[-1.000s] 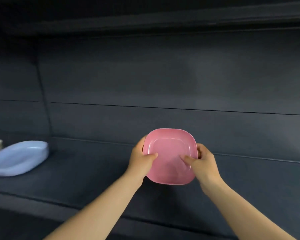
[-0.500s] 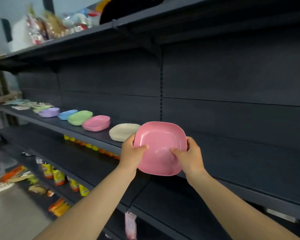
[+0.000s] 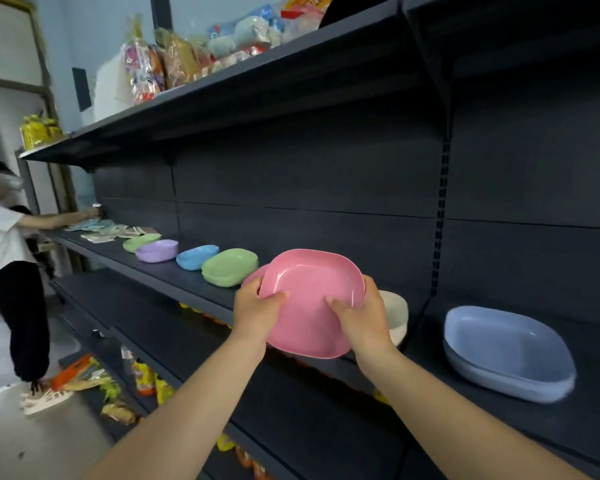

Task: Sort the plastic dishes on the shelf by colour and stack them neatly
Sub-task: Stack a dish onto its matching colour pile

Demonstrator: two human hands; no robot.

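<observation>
A pink square dish (image 3: 309,299) is tilted toward me above the dark shelf (image 3: 174,275). My left hand (image 3: 257,308) grips its left rim, thumb inside. My right hand (image 3: 362,315) grips its right rim the same way. Behind its left edge peeks another pink dish (image 3: 253,276), mostly hidden. A cream dish (image 3: 397,315) lies behind my right hand. Along the shelf to the left lie a green dish (image 3: 230,266), a blue dish (image 3: 197,256), a purple dish (image 3: 157,250) and a further green dish (image 3: 140,242). On the right lies a stack of pale blue dishes (image 3: 506,351).
Another person (image 3: 7,271) stands at the far left, reaching onto the same shelf near flat packets (image 3: 108,231). The shelf above holds bagged goods (image 3: 174,60). Lower shelves carry snack packs (image 3: 146,375). A shelf upright (image 3: 438,216) divides the bays.
The view has swung left and pulled back, from a bare shelf bay to the row of coloured dishes. Both hands keep their grip on the pink dish, now near the other pink one.
</observation>
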